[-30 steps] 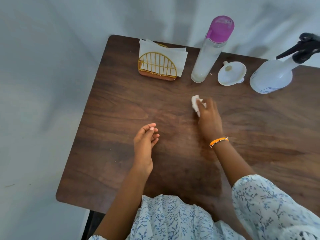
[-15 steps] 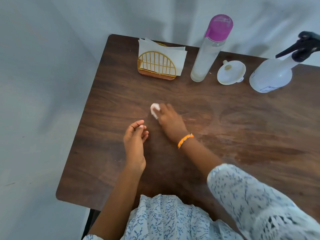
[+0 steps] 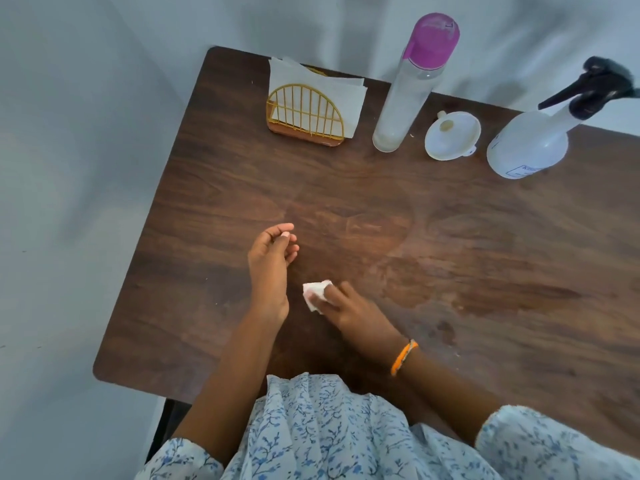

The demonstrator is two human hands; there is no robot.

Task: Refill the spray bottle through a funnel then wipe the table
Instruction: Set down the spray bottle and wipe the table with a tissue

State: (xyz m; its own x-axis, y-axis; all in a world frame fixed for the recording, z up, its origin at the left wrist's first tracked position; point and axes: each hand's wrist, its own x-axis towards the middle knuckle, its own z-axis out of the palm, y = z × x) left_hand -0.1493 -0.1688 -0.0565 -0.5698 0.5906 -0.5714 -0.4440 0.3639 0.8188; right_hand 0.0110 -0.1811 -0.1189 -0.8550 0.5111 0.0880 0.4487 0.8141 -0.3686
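My right hand (image 3: 353,313) presses a small wad of white tissue (image 3: 313,294) flat against the dark wooden table (image 3: 467,244), near the front middle. Its fingers lie over the tissue, and an orange band circles the wrist. Just to the left, my left hand (image 3: 270,265) has its fingers loosely curled and holds nothing. A white spray bottle (image 3: 526,147) with a black trigger head stands at the back right. Beside it sits a white funnel (image 3: 452,135), mouth up. Faint damp smears show on the wood right of my hands.
A tall clear bottle with a pink cap (image 3: 401,98) stands left of the funnel. A gold wire holder with white napkins (image 3: 304,116) is at the back left. A pale wall borders the table at the back and left.
My right hand has swept the tissue from the table's middle leftward, then back toward me. My left hand has barely moved.
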